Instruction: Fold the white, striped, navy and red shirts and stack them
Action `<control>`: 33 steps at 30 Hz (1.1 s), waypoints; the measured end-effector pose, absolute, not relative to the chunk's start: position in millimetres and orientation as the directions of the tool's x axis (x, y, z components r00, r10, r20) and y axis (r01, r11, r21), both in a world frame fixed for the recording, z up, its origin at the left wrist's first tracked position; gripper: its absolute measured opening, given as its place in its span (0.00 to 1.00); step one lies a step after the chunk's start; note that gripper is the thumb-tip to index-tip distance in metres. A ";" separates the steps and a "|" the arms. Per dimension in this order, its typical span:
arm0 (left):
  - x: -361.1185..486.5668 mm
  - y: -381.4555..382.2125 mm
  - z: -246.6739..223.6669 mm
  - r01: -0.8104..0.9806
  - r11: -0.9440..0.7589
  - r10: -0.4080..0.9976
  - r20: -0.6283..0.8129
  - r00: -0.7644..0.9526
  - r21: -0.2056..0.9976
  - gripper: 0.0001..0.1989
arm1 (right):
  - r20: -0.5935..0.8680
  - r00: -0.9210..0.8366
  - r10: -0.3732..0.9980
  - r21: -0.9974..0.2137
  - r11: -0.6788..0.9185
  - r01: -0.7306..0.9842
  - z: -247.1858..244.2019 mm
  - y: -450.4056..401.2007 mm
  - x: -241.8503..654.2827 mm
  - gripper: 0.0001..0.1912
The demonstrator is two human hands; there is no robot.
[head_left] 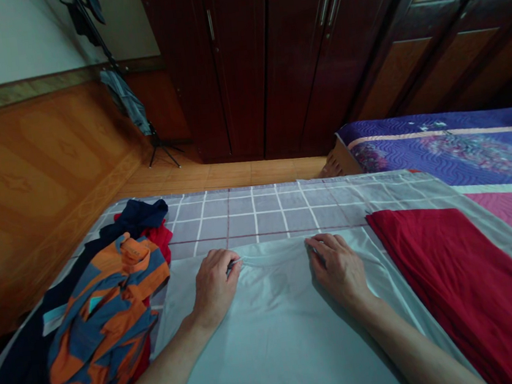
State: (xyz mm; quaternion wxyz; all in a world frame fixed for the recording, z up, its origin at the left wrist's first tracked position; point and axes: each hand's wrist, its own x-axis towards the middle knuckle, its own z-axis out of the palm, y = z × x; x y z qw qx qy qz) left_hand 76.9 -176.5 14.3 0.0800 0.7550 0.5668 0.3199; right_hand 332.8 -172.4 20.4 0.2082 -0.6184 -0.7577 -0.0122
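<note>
At the back of the room I see a dark reddish-brown wardrobe (243, 82) with slim metal handles (210, 24). Left of it, a black stand (107, 52) on splayed legs carries a blue-grey cloth (128, 102), near the orange patterned wall (40, 167). Off to the right lies a purple flowered cover (415, 127).

Before you in the head view, your left hand (217, 276) pinches the pale cloth's (272, 332) far edge at 7 o'clock; your right hand (341, 268) touches that edge near 5. An orange-and-blue garment (109, 326) lies at 8, red cloth (467, 285) at 4, a dark wardrobe (241, 64) stands at 12.
</note>
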 end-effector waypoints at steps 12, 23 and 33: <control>77.0 -178.2 15.1 0.777 -0.416 0.881 0.419 0.217 0.472 0.10 | 0.348 -0.157 0.924 -0.240 0.250 0.938 18.9 -173.7 333.7 0.13; 80.1 -188.4 23.6 0.750 -0.542 0.795 0.521 0.311 0.379 0.03 | 0.351 -0.167 0.922 -0.245 0.262 0.933 20.7 -173.9 333.7 0.13; 82.0 -193.4 25.7 0.784 -0.546 0.833 0.299 0.466 0.296 0.13 | 0.315 -0.188 0.930 -0.188 0.255 0.948 22.3 -176.5 335.0 0.14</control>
